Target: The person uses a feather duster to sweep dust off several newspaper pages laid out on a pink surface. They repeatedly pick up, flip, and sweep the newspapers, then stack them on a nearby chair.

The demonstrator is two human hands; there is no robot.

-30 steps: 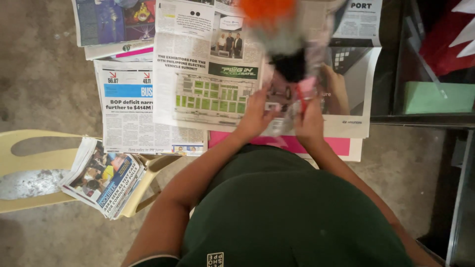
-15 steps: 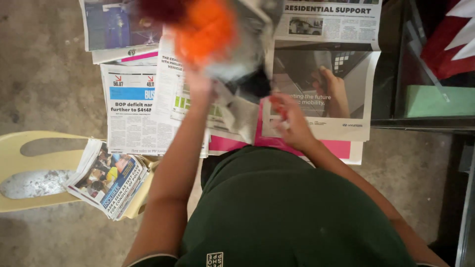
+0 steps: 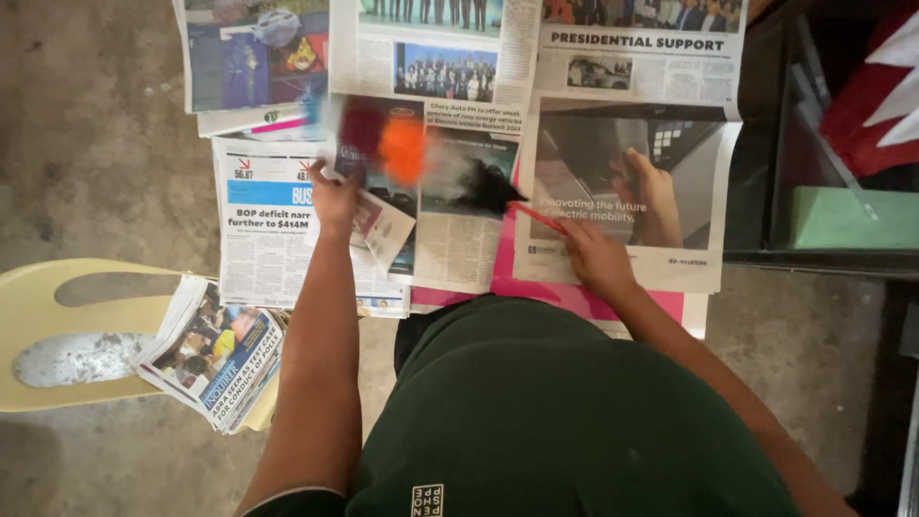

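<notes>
Newspaper sheet gripped in left hand

Folded newspaper piece in left hand: small, pale, printed w/ text & photos, creased, hanging down-right from the fingers, above the spread newspaper sheets on the floor. Blurred orange thing just above that hand, w/ a dark red patch beside it; too smeared to tell shape. Thin red stick pinched in right hand, angled up-left; its far end meets a black fuzzy tuft, blurred, near sheet centre.
</notes>
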